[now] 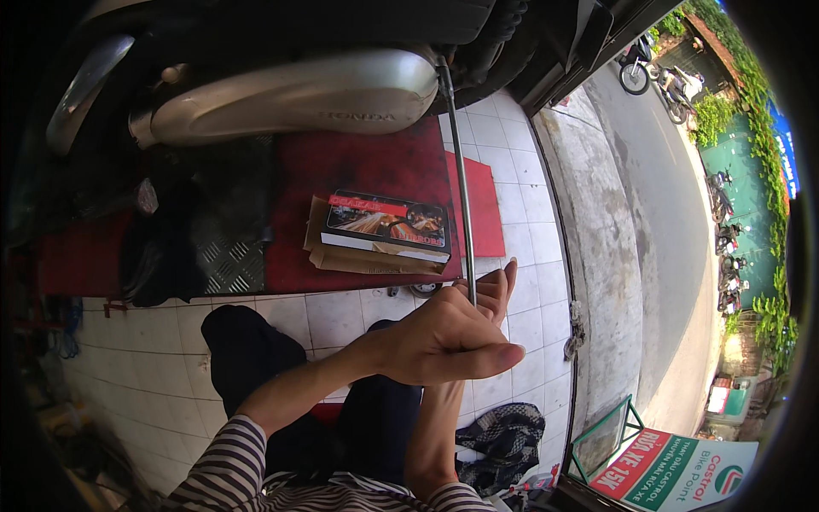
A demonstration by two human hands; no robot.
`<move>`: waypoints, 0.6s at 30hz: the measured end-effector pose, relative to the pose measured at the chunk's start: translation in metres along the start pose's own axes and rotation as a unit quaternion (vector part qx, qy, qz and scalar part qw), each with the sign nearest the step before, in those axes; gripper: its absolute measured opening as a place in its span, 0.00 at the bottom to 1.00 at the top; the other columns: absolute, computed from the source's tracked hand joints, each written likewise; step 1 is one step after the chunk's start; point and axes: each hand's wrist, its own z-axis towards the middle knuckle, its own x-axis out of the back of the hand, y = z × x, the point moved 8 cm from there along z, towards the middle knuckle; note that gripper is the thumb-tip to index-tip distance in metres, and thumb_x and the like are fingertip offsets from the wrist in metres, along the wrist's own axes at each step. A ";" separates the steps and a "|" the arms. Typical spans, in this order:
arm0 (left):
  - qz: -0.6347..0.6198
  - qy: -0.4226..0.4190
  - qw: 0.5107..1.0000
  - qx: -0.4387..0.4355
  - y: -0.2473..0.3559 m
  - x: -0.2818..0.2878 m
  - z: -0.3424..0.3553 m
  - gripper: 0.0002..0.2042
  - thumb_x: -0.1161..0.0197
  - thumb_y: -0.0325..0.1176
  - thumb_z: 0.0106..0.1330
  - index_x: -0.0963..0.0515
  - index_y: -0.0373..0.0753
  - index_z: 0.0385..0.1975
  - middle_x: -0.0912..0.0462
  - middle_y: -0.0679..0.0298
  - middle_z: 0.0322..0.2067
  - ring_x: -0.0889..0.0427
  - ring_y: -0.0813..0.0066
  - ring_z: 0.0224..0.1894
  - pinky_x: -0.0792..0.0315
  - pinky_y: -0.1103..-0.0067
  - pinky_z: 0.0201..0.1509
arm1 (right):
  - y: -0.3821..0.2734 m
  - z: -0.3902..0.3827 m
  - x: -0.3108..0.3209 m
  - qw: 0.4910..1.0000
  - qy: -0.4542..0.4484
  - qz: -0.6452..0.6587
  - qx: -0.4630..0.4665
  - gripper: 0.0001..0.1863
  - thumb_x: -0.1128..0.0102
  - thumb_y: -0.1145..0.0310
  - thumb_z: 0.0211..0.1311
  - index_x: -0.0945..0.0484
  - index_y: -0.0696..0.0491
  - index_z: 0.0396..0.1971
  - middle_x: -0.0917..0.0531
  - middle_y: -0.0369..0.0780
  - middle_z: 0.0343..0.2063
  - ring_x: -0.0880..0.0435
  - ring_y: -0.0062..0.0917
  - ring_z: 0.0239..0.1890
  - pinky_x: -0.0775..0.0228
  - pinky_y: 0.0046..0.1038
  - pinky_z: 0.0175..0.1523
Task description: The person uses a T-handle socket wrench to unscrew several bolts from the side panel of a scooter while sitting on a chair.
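A long steel bar wrench (463, 188) runs from the rear of a motorbike's silver housing (299, 94) down to my hands. Its far end meets the bike near the wheel, where the fitting is too dark to make out. My left hand (444, 341) is closed in a fist around the near end, thumb pointing right. Behind and partly under it is my right hand (493, 292), its fingers against the bar and one finger sticking out; the left fist hides most of its palm.
The motorbike stands over a red platform (358, 162) bearing an opened mirror box (388, 224) on cardboard. A red panel (484, 205) lies on the white floor tiles (525, 282). A dark patterned cloth (508, 439) lies at lower right. Beyond the sill are a street and a signboard (674, 469).
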 end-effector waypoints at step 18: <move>-0.172 0.095 0.980 0.019 0.004 -0.001 -0.008 0.18 0.48 0.43 0.78 0.26 0.35 0.30 0.33 0.74 0.24 0.39 0.88 0.27 0.39 0.82 0.31 | 0.021 -0.011 0.040 0.922 -0.087 0.285 -0.247 0.28 0.62 0.51 0.77 0.42 0.55 0.66 0.33 0.46 0.61 0.33 0.34 0.65 0.41 0.37 0.68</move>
